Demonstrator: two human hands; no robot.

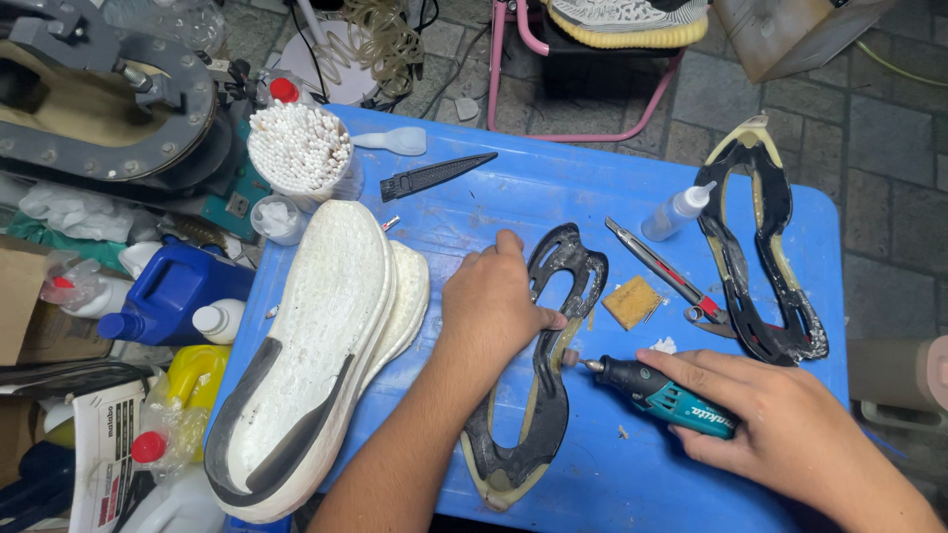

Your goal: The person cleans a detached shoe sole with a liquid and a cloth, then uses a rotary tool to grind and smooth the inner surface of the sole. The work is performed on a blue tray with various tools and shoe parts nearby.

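Outsole (545, 380): thin black rubber, likely light and floppy, flat on blue table (553, 188).
Left hand (494, 301): fingers spread, pinning outsole's waist.
Right hand (780, 429): wrapped around rotary tool (657, 390), tip at outsole's edge.

2 black outsoles (548, 336) (765, 257), 2 white midsoles (316, 345) (410, 296). 1 rotary tool (657, 392), 1 utility knife (664, 269), 1 sponge (632, 301).

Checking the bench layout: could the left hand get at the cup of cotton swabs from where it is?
Probably yes. The left hand presses on the black outsole; the swab cup stands at the table's far left corner, with only the low white midsoles lying between, easy to reach over.
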